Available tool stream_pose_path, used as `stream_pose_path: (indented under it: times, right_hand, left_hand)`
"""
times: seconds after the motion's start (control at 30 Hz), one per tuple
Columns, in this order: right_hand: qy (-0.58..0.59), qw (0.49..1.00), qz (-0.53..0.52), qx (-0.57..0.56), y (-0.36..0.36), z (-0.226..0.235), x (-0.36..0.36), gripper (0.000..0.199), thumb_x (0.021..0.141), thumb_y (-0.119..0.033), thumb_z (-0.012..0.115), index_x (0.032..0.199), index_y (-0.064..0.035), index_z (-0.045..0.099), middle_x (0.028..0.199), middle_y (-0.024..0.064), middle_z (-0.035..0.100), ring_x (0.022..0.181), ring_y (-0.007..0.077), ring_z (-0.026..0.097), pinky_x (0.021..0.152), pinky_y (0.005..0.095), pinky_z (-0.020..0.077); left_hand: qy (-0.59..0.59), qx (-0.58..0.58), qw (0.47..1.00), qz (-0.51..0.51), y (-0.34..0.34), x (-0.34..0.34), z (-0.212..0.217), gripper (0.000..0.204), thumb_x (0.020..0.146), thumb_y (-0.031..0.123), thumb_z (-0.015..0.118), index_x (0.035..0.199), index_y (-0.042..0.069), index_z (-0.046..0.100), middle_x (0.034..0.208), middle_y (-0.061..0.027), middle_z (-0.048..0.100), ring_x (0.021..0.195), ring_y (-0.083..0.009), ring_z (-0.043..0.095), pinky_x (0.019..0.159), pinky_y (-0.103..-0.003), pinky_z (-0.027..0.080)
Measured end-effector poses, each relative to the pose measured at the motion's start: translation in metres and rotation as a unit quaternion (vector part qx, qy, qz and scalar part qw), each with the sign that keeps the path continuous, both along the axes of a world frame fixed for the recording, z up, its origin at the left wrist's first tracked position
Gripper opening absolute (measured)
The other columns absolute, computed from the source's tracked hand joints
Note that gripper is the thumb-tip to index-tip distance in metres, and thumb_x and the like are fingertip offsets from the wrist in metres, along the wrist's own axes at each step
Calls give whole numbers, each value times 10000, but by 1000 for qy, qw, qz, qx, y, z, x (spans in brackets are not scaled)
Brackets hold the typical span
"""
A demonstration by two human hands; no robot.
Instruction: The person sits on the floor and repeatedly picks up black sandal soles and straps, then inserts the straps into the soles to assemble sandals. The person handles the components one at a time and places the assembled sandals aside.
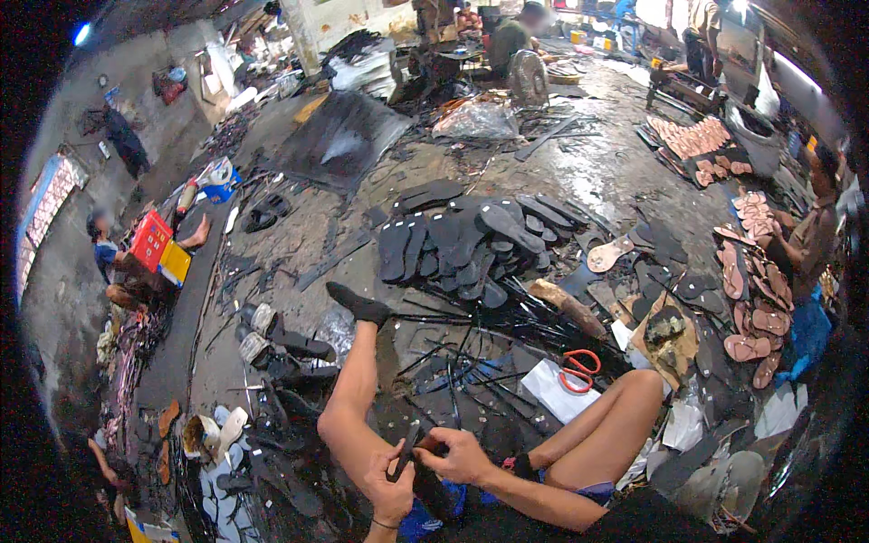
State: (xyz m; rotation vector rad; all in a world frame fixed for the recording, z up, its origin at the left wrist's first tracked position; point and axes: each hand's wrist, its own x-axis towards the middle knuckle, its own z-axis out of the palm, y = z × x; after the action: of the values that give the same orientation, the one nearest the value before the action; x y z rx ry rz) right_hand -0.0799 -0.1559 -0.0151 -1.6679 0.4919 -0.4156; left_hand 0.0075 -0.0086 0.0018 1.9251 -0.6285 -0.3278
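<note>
Low in front of me, my left hand is wrapped round a narrow black piece that looks like a sandal sole seen edge-on. It is held upright. Close against its right side, my right hand has its fingertips pinched together; what lies between them is too small to make out. Beyond my hands, loose black straps spread over the floor between my bare legs. A heap of black soles lies farther off. Red-handled scissors rest on white paper by my right knee.
Brown cardboard with a dark sticky mass lies at right, near a wooden block. Pinkish-brown sandals lie in rows before a co-worker. Another person sits at left beside a red box. A black sheet lies farther back.
</note>
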Motion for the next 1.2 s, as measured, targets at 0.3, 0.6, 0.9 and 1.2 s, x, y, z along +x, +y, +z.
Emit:
stream_pose_path:
  times: [0.3,0.6,0.9,1.2]
  right_hand:
    - [-29,992,44,-115,-3,-19,1,192,881,-165,730,992,-12,700,877,154,706,840,292,701,738,367,549]
    - [141,976,98,-132,-13,13,-16,215,938,-225,630,1031,-40,688,898,192,711,839,382,695,720,440,547]
    - [96,987,91,-94,-13,-5,-11,285,950,-274,634,1048,-18,711,842,200,703,795,361,679,724,424,535]
    - [-18,979,104,173,-33,7,-15,255,926,-270,717,1004,-27,708,836,91,721,768,111,651,723,313,527]
  left_hand:
    - [13,-51,998,-38,-7,18,-26,324,789,-36,695,1111,-5,706,959,-79,648,838,-143,596,708,-274,483]
    - [-30,-65,992,-101,-17,-5,10,314,889,73,698,1183,-21,647,1091,-143,682,1002,-255,656,897,-348,520]
    - [67,-61,992,-93,-12,4,2,302,891,53,690,1188,7,654,1010,-61,679,902,-160,628,791,-312,515]
    - [-41,4,991,-130,-15,3,35,170,880,62,713,1035,-4,693,804,-36,653,682,-137,587,635,-293,485]
